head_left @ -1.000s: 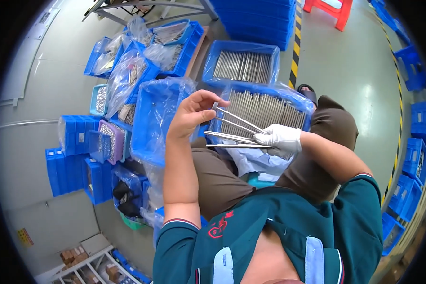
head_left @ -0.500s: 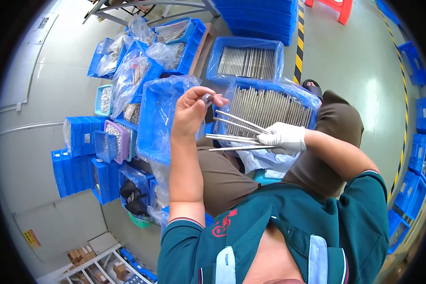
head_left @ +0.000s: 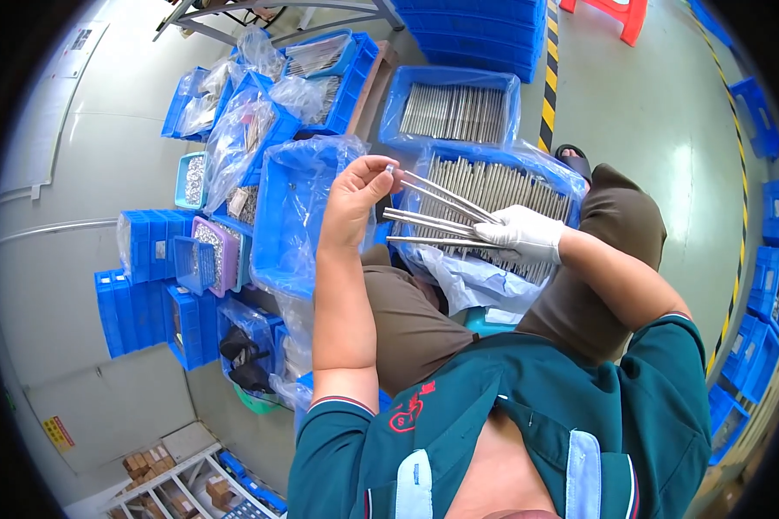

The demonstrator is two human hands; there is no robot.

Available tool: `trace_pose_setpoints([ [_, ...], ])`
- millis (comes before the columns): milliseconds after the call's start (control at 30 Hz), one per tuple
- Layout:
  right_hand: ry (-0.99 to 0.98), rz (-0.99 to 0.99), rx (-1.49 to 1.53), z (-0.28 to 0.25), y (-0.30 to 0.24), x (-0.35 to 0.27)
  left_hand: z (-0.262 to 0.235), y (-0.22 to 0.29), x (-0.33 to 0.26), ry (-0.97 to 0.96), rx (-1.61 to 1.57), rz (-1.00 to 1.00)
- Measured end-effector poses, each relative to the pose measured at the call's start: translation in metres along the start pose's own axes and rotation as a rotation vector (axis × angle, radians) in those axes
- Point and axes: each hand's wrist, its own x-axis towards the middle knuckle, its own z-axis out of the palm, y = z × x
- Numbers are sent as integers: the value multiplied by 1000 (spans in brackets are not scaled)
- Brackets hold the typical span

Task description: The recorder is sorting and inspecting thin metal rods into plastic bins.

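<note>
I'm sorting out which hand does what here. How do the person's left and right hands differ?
The left hand is bare; the right hand wears a white glove. The left hand pinches a small metal piece at one rod's tip; the right hand grips a fanned bunch of metal rods. Both are raised above the blue crate of rods.

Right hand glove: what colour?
White. The glove on the right hand grips the metal rods; the head view shows it.

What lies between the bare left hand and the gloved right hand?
Head view: thin metal rods span the gap from the right hand toward the left hand.
</note>
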Motion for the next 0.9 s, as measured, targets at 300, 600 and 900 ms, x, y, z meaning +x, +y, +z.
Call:
trace_pose_setpoints([
  [300, 36, -6, 55, 1, 0, -1, 9, -2, -4, -38, -139, -98],
  [600, 52, 23, 114, 3, 2, 1, 8, -3, -4, -22, -106, -110],
  [900, 75, 37, -57, -13, 2, -16, 22, 11, 18, -216, -1, -84],
])
